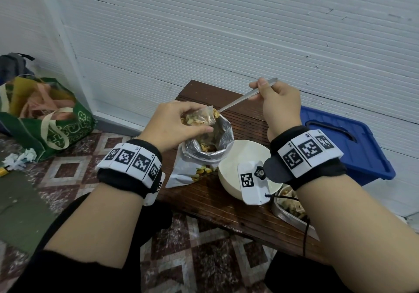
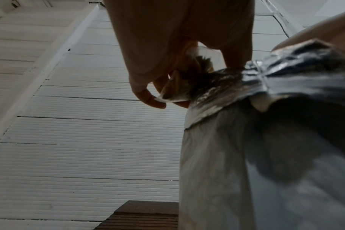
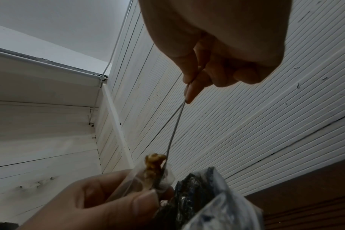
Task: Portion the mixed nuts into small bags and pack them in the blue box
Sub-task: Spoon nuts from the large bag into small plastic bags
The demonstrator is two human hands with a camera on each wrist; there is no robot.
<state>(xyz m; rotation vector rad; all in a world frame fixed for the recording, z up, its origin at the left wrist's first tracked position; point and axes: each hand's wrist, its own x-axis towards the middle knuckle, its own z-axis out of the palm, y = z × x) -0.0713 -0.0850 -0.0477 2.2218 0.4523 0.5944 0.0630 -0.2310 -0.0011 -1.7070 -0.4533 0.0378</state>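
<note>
My left hand (image 1: pixel 179 122) pinches a small clear bag (image 1: pixel 199 118) partly filled with nuts, held over the mouth of the big foil nut pouch (image 1: pixel 208 147) that stands on the wooden bench (image 1: pixel 204 197). My right hand (image 1: pixel 272 102) grips the handle of a metal spoon (image 1: pixel 247 96). The spoon's bowl, loaded with nuts (image 3: pixel 155 161), is at the small bag's (image 3: pixel 144 177) opening. In the left wrist view the fingers (image 2: pixel 148 96) hold the small bag (image 2: pixel 179 87) against the pouch's rim (image 2: pixel 246 87). The blue box (image 1: pixel 347 147) sits to the right with its lid on.
A white bowl (image 1: pixel 235 163) stands on the bench beside the pouch. A metal tray (image 1: pixel 290 208) with filled bags lies under my right forearm. A green shopping bag (image 1: pixel 45 120) and a dark backpack (image 1: pixel 13 65) sit on the tiled floor at left. A white ribbed wall (image 1: pixel 226 31) backs the bench.
</note>
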